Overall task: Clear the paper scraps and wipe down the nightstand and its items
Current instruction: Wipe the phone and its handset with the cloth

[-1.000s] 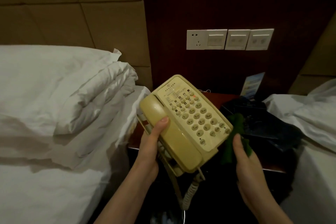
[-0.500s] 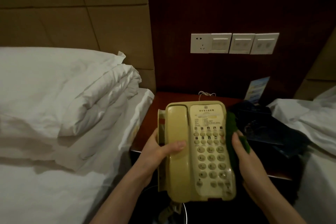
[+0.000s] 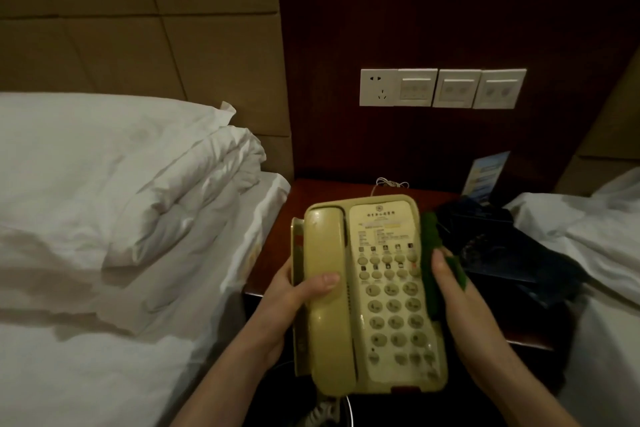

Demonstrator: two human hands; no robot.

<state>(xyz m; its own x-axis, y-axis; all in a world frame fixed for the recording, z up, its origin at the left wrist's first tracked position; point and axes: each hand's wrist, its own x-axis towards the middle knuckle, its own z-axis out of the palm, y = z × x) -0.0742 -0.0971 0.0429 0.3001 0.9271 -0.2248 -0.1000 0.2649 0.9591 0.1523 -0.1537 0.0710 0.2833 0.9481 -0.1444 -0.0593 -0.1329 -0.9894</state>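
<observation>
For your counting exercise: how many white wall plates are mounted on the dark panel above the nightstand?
4, side by side in one row: a socket plate at the left, then three switch plates to its right. None appears hidden.

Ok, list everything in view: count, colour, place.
telephone: 1, cream, held above nightstand's front edge
cloth: 1, green, against telephone's right side
nightstand: 1, reddish-brown, between beds
dark items: count unclear, black and blue, nightstand right
card: 1, blue, standing at back right
wall plates: 4, white, wall above
pillows: white, left bed
left hand: grips telephone's handset side
right hand: holds cloth to telephone
</observation>
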